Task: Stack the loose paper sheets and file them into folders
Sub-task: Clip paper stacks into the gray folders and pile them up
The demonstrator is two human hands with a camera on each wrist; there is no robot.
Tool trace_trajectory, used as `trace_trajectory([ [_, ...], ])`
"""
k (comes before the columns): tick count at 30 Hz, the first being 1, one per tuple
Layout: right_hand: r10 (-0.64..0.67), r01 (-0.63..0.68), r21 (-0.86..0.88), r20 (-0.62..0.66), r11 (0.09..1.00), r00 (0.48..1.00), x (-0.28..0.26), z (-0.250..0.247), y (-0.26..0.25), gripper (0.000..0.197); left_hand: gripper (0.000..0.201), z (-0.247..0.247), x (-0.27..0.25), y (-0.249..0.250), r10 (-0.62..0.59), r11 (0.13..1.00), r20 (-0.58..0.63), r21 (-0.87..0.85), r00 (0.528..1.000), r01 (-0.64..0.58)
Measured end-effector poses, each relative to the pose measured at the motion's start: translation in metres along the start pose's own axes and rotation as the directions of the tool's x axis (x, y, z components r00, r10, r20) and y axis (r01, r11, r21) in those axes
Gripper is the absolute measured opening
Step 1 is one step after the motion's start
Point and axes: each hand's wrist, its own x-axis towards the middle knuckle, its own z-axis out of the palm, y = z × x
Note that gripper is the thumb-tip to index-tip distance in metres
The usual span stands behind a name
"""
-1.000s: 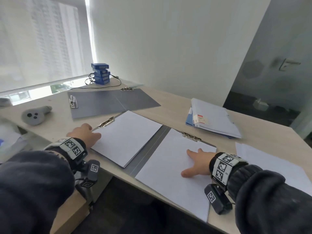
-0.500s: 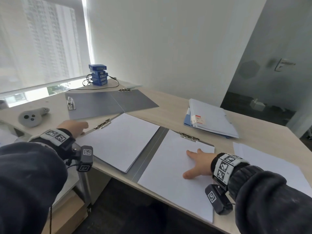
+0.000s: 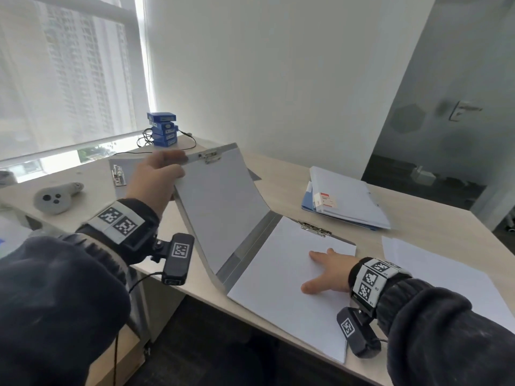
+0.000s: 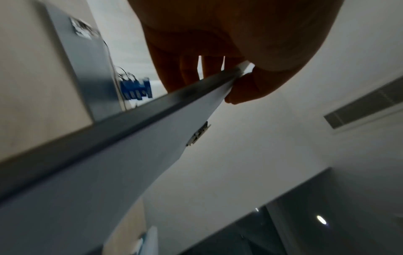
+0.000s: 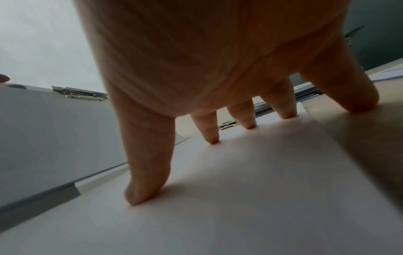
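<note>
My left hand [image 3: 156, 185] is raised above the desk [image 3: 284, 176], wrist bent up, pinching the top corner of the grey folder's [image 3: 250, 247] left cover [image 3: 220, 201]: thumb on the inner, paper side, fingers [image 4: 174, 74] behind the board, my grip clamped on that corner. The cover stands tilted up from the folder's spine, bowed, with its clipped sheets and metal clip [image 3: 208, 157] at the top edge.

My right hand [image 3: 327, 273] lies on the paper stack [image 3: 281, 288] in the folder's right half, just right of the spine. Its fingers are straight and spread, tips [image 5: 139, 195] pressing the top sheet, palm arched off it; this grip is apart, holding nothing. The little finger lands by the stack's right edge.

Right of the folder lie loose sheets [image 3: 446, 277]. Beyond it sits a pile of blue and white folders [image 3: 348, 201]; behind the raised cover lies another open grey folder [image 3: 119, 174].
</note>
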Motion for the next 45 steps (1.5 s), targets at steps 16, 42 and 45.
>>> trace_trajectory([
  [16, 0.247, 0.251, 0.965, -0.262, 0.076, 0.933, -0.049, -0.041, 0.043, 0.039, 0.061, 0.14, -0.091, -0.018, -0.111, 0.803, 0.823, 0.405, 0.556, -0.438],
  [42, 0.245, -0.02, 0.959, -0.052, 0.282, 0.968, -0.036, 0.019, 0.043, 0.029, 0.058, 0.097, -0.012, -0.088, -0.544, 0.486, 0.358, 0.872, 0.759, -0.062],
  [45, 0.237, -0.032, 0.944, -0.049, 0.327, 0.97, -0.037, 0.019, 0.041, 0.028, 0.044, 0.084, -0.007, -0.093, -0.599, 0.592, 0.381, 0.803, 0.704, 0.069],
])
